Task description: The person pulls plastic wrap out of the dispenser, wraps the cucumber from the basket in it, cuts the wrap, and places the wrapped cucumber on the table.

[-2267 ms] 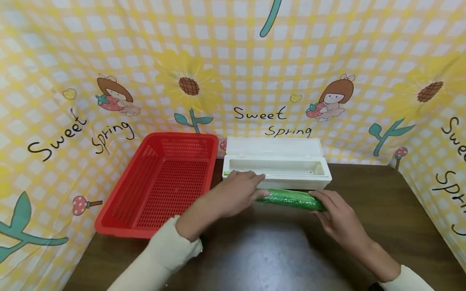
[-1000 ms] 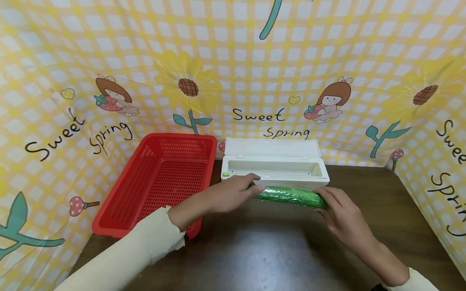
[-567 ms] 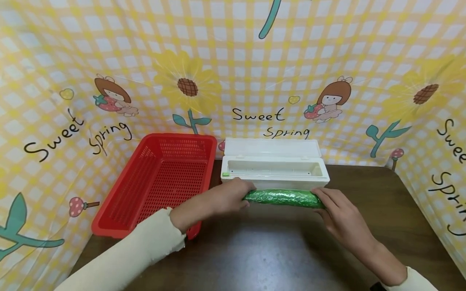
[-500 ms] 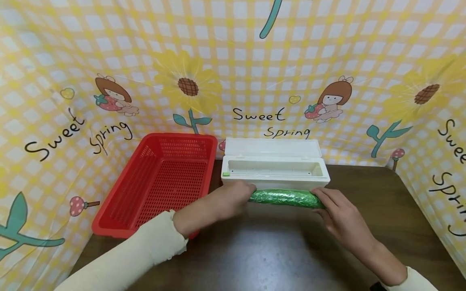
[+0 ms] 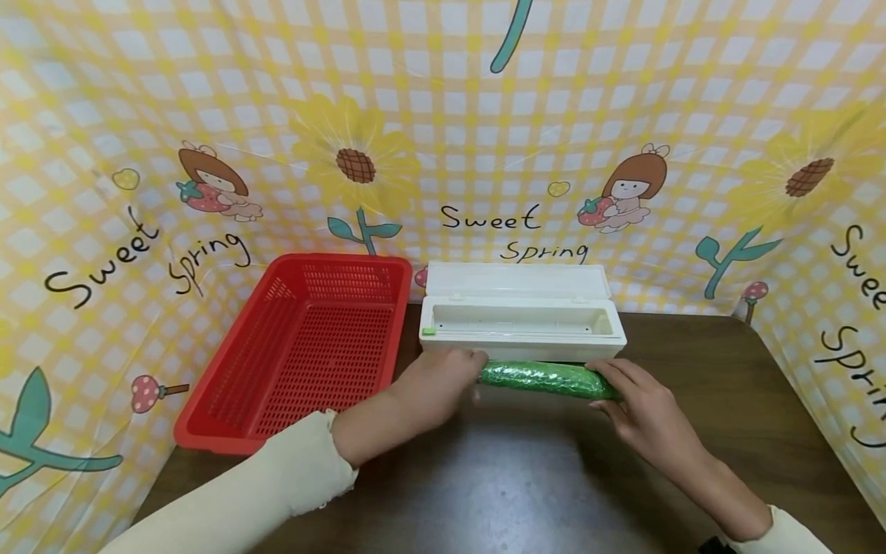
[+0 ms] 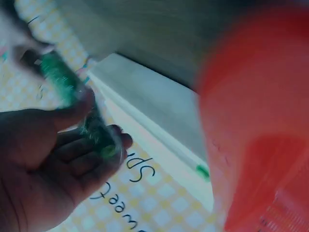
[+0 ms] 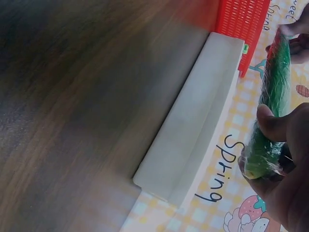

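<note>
A green cucumber [image 5: 543, 378] covered in crinkled clear film is held level above the table, in front of the white box. My left hand [image 5: 443, 385] grips its left end. In the left wrist view, thumb and fingers lie around that end of the cucumber [image 6: 99, 130]. My right hand [image 5: 647, 415] holds the other end, and the right wrist view shows its thumb pressed along the wrapped cucumber [image 7: 277, 82]. Behind the cucumber stands a long white box [image 5: 522, 348] with its lid [image 5: 519, 281] raised and a small green slider [image 5: 429, 332] at its left. Its trough shows no roll.
A red perforated plastic basket [image 5: 325, 362] stands left of the white box, close to my left forearm. The brown wooden table [image 5: 512, 477] extends in front and to the right. Yellow checked cloth [image 5: 477, 138] hangs around the back and sides.
My left hand has shifted its fingers at the cucumber's left end, moving left from farther along it. The cucumber has tilted slightly; my right hand keeps its hold. Box and basket stay put.
</note>
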### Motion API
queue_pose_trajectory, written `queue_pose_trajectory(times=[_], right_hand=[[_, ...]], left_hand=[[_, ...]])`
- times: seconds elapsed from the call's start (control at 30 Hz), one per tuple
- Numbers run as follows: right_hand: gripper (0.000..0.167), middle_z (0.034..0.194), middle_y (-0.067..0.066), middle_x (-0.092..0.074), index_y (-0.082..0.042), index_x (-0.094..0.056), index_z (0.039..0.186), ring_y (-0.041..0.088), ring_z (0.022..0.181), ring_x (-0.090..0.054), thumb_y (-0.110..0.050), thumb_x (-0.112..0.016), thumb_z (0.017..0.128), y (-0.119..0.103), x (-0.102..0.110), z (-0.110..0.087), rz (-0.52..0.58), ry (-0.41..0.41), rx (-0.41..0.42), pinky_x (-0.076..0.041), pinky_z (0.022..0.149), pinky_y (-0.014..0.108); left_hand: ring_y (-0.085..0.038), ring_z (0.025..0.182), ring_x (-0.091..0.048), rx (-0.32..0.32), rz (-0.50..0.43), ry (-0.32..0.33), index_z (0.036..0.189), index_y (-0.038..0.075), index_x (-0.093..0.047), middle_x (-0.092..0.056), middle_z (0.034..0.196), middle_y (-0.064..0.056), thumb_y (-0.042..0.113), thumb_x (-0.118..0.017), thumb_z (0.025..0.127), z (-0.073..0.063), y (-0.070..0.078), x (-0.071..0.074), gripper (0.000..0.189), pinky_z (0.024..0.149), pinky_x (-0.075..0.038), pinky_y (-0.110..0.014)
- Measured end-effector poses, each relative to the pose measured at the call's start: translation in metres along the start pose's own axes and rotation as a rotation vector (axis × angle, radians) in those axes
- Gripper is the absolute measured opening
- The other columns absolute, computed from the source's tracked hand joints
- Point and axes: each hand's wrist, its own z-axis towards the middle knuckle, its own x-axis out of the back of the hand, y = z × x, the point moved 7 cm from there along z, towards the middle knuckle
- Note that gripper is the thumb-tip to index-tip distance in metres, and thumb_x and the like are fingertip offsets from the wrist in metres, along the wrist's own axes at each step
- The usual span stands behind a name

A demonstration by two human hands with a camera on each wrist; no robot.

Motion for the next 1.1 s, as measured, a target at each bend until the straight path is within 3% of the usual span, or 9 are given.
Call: queue_pose_trajectory(times=[0.13,0.27,0.37,0.53,0.6,0.7,0.87,1.1], right_hand=[[0.057,0.120,0.014,-0.066,0.000,-0.065,0.125,0.028,0.110,-0.065,-0.004,-0.089,0.074,-0.001,0.001,-0.002,-0.043,0.022,0.033,-0.059,0.084,0.044],[0.041,0.122,0.015,-0.065,0.002,-0.064,0.126,0.028,0.112,-0.063,-0.027,-0.064,0.096,-0.006,0.005,-0.004,-0.053,0.068,0.098,-0.056,0.088,0.041],[0.052,0.122,0.015,-0.065,0.002,-0.065,0.127,0.027,0.112,-0.063,-0.040,-0.043,0.105,-0.012,0.008,-0.005,-0.049,0.111,0.148,-0.054,0.093,0.030],[0.052,0.122,0.014,-0.067,0.003,-0.067,0.127,0.027,0.111,-0.064,-0.038,-0.041,0.109,-0.024,0.013,-0.003,-0.019,0.196,0.234,-0.034,0.110,0.008],[0.052,0.122,0.013,-0.068,0.003,-0.068,0.126,0.026,0.109,-0.065,-0.038,-0.040,0.110,-0.027,0.015,-0.003,-0.013,0.214,0.254,-0.034,0.110,0.007],[0.056,0.122,0.011,-0.068,0.001,-0.068,0.127,0.024,0.111,-0.064,-0.042,-0.037,0.110,-0.028,0.014,-0.003,-0.033,0.174,0.233,-0.047,0.102,0.017],[0.057,0.126,0.012,-0.066,-0.001,-0.066,0.131,0.025,0.114,-0.064,-0.043,-0.037,0.107,-0.025,0.009,-0.003,-0.045,0.057,0.162,-0.057,0.086,0.041],[0.054,0.124,0.015,-0.066,0.001,-0.065,0.129,0.028,0.110,-0.065,-0.042,-0.042,0.105,-0.025,0.006,-0.002,-0.042,0.047,0.155,-0.059,0.082,0.045]], left_hand=[[-0.015,0.100,-0.067,0.142,-0.314,-0.080,0.133,0.005,-0.064,-0.073,0.116,-0.006,0.041,-0.069,0.095,0.005,-0.014,-0.001,0.052,0.090,-0.058,-0.035],[-0.018,0.118,-0.065,0.216,-0.485,-0.188,0.146,0.007,-0.055,-0.070,0.131,-0.006,0.048,-0.059,0.101,0.009,-0.022,-0.006,0.061,0.103,-0.053,-0.040],[-0.016,0.115,-0.064,0.190,-0.563,-0.263,0.144,0.008,-0.056,-0.069,0.130,-0.004,0.046,-0.063,0.100,0.013,-0.020,-0.010,0.059,0.100,-0.052,-0.036],[-0.013,0.094,-0.058,0.112,-0.617,-0.332,0.131,0.005,-0.066,-0.068,0.110,0.000,0.028,-0.075,0.094,0.016,-0.011,-0.013,0.045,0.081,-0.051,-0.026],[-0.011,0.087,-0.057,0.103,-0.599,-0.329,0.128,0.003,-0.068,-0.067,0.103,0.000,0.023,-0.077,0.093,0.016,-0.008,-0.013,0.042,0.075,-0.049,-0.023],[-0.009,0.078,-0.056,0.091,-0.506,-0.292,0.123,0.003,-0.069,-0.067,0.095,0.001,0.022,-0.077,0.093,0.014,-0.001,-0.009,0.036,0.067,-0.047,-0.020],[-0.008,0.071,-0.054,-0.004,-0.266,-0.169,0.104,0.003,-0.065,-0.063,0.082,0.000,0.018,-0.076,0.093,0.010,0.014,-0.006,0.022,0.062,-0.050,-0.022],[-0.012,0.075,-0.062,-0.054,0.084,-0.074,0.102,0.003,-0.061,-0.063,0.086,-0.004,0.004,-0.067,0.092,0.003,0.026,-0.009,0.012,0.062,-0.056,-0.023]])
